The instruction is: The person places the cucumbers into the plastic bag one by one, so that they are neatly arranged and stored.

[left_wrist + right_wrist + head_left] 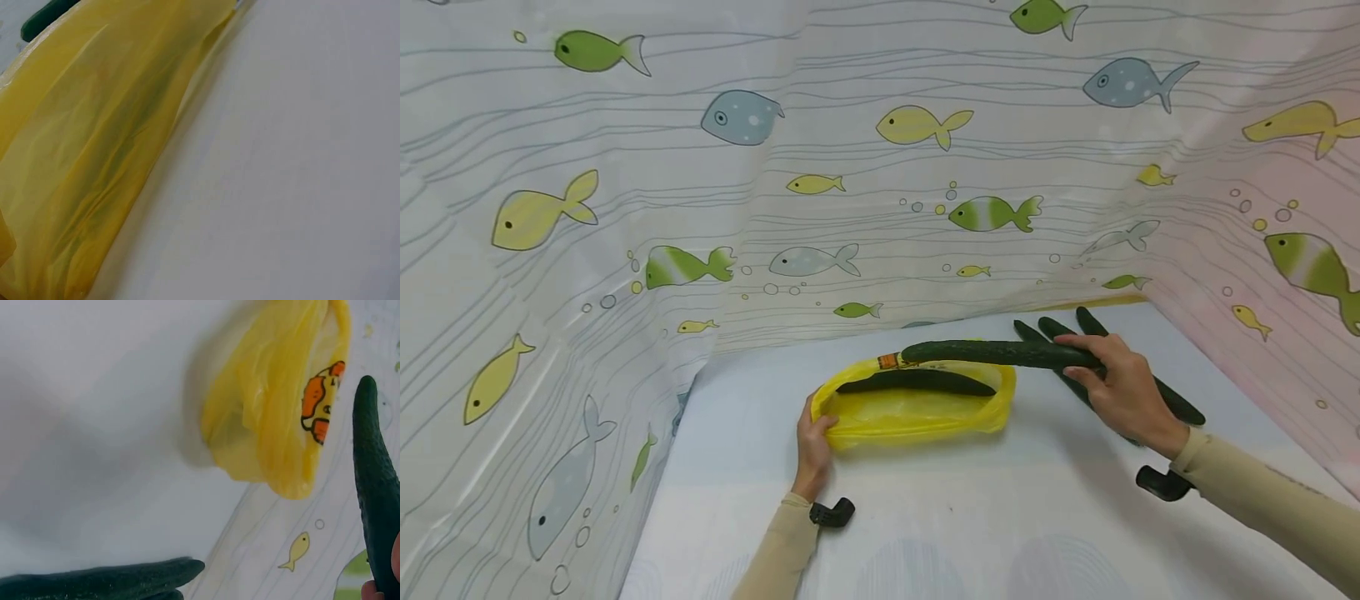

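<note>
One outstretched left hand [814,443] grips a yellow bag [917,423] containing one cucumber [917,382]; the right hand [1126,390] holds another cucumber [981,353] level.

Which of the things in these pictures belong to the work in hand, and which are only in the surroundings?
Part of the job:
yellow bag, gripped by the left hand
held cucumber, in the right hand
bagged cucumber
loose cucumbers, probably

Surroundings:
white table, support only
fish-patterned sheet
black wrist device on each arm
</note>
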`<state>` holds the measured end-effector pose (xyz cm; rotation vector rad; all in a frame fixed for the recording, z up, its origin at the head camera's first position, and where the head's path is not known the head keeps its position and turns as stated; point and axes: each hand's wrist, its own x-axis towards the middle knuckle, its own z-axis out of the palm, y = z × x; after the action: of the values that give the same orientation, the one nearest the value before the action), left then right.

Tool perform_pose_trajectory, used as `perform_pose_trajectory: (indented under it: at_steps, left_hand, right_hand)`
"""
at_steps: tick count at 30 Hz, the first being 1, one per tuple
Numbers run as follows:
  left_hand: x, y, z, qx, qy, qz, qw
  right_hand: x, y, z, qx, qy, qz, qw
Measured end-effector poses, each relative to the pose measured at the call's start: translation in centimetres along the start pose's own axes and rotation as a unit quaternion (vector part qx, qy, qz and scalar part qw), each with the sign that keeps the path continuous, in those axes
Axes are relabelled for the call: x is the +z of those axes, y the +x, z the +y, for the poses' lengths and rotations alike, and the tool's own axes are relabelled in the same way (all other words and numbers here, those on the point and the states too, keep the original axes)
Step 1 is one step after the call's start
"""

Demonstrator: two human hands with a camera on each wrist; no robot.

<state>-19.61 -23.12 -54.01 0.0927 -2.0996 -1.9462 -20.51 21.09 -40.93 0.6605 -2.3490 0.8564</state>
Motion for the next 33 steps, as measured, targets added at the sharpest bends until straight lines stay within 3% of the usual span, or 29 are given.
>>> perform_pose_trajectory:
  at_steps: [22, 33]
  left_hand:
    - [0.2, -0.1, -0.3, -0.017, 0.013, -0.002, 0.9998]
    - [0.1, 0.1, -0.1, -0.001, 0.022, 0.010, 0.9997]
  right_hand:
    - [7.1, 1.0, -0.2, -0.003, 0.068, -0.087, 0.9939]
    - [10.0, 1.8, -1.1, 0.001, 0.091, -0.123, 0.9882]
